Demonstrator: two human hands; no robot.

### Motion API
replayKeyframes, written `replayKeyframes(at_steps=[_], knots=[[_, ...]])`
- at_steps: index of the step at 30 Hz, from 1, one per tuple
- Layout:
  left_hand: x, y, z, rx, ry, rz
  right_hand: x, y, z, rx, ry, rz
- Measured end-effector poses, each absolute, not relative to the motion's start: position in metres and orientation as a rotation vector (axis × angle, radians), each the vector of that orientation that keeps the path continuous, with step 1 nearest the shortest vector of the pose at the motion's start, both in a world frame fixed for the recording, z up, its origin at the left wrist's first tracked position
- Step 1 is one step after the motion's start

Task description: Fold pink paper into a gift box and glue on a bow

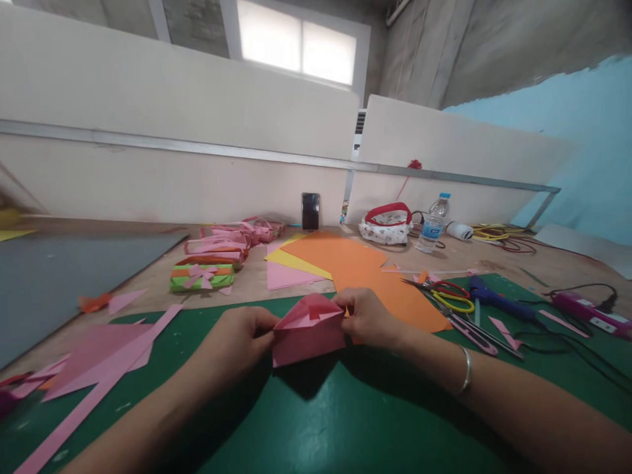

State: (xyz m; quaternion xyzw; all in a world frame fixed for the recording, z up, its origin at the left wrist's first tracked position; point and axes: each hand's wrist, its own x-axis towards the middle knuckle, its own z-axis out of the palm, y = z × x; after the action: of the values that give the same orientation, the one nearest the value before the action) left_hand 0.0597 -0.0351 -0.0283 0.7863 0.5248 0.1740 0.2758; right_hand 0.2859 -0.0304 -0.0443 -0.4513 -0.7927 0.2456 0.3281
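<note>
A folded pink paper pouch (309,341) is held up between my two hands, just above the green cutting mat (306,434). Its top edge gapes, showing a folded inside. My left hand (244,332) pinches the pouch's left corner between thumb and fingers. On the other side, my right hand (365,316) grips the right corner the same way. Behind the pouch lie orange paper sheets (360,260), partly hidden by my right hand. The pouch casts a dark shadow on the mat.
Pink paper pieces (103,352) lie left. Behind them sit finished paper packets, one a green packet (202,278). On the right are scissors (447,293), a blue glue gun (498,299) and a purple power strip (592,313). A water bottle (433,225), fabric pouch (386,224) and phone (311,210) stand at the back.
</note>
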Motion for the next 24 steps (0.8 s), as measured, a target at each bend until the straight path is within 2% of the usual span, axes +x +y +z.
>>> replayKeyframes(at_steps=[7, 24], knots=[[0.059, -0.032, -0.027, 2.19, 1.336, 0.568, 0.287, -0.03, -0.044, -1.056, -2.135, 0.361], [0.063, -0.024, -0.037, 2.374, 1.407, 0.594, 0.286, -0.014, -0.059, -0.953, -2.239, 0.112]])
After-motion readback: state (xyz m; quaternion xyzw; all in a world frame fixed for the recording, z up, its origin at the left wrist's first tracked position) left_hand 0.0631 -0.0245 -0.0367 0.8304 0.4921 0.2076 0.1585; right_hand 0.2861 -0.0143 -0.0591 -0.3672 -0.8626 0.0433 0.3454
